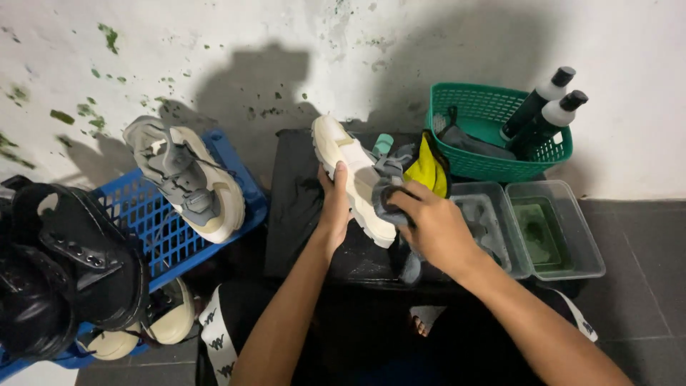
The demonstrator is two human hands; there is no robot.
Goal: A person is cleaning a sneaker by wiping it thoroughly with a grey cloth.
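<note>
A cream chunky-soled sneaker (351, 171) with a yellow lining lies on its side on a black mat (293, 207), sole turned toward me. My left hand (333, 207) grips its sole from the left. My right hand (429, 221) presses a grey cloth (386, 200) against the sole's side, with more of the cloth hanging down below the hand.
A blue crate (161, 236) at left holds a matching grey-and-cream sneaker (186, 179) and black boots (68, 264). A green basket (493, 129) at the back right holds two black bottles (543, 107). Two clear tubs (543, 229) with greenish water stand at right. Behind everything is a stained white wall.
</note>
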